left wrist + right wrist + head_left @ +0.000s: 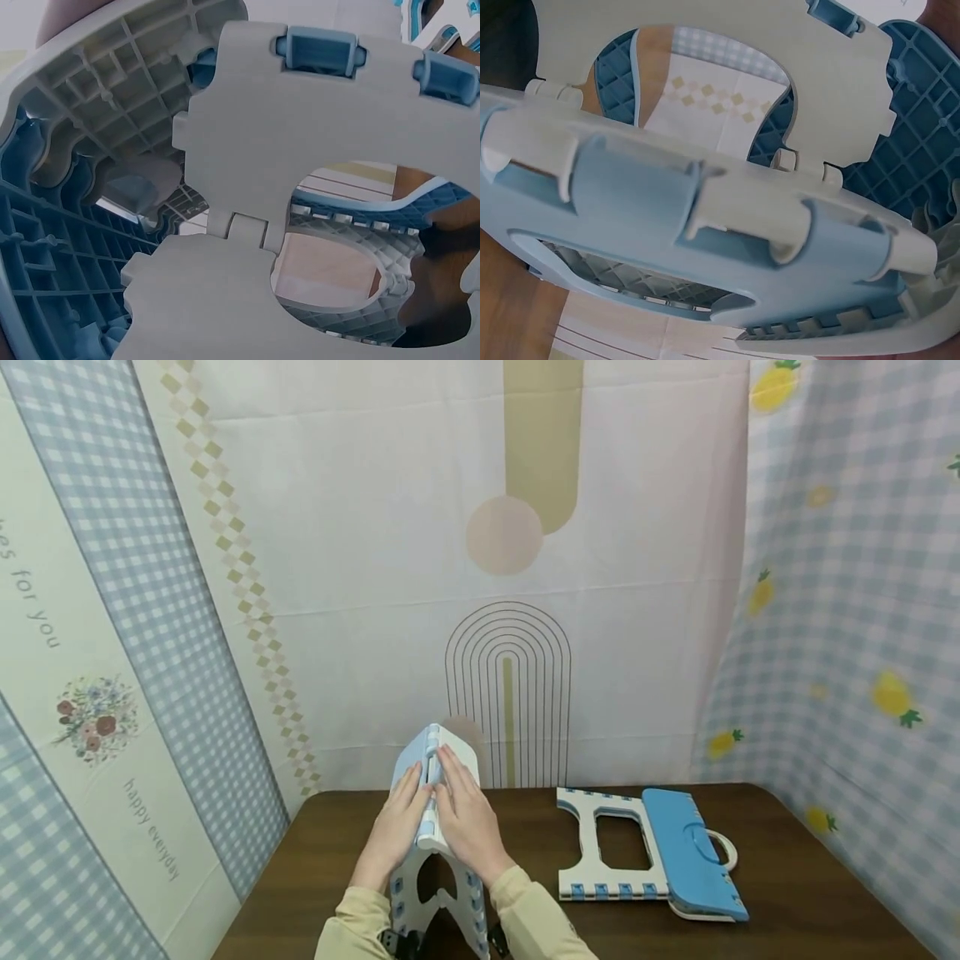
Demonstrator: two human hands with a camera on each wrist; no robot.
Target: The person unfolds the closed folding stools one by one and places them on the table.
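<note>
A folding step stool (467, 760) in blue and white stands half folded near the table's front, its two top panels tented up to a hinged ridge. My left hand (393, 831) lies with straight fingers along the blue left panel. On the white right panel rests my right hand (472, 822), fingers also straight, pointing toward the ridge. The thumbs come close together near the ridge. Below, the white end leg panel (247, 97) bends inward at its middle hinge. In the right wrist view, the blue side panel (630, 247) shows an oblong opening.
A second folding stool (693, 856) lies flattened on the dark wooden table (525, 860) to the right, its white handle (727, 847) pointing outward. Printed cloth (360, 527) hangs behind the table, with checked cloth (840, 568) along the right side.
</note>
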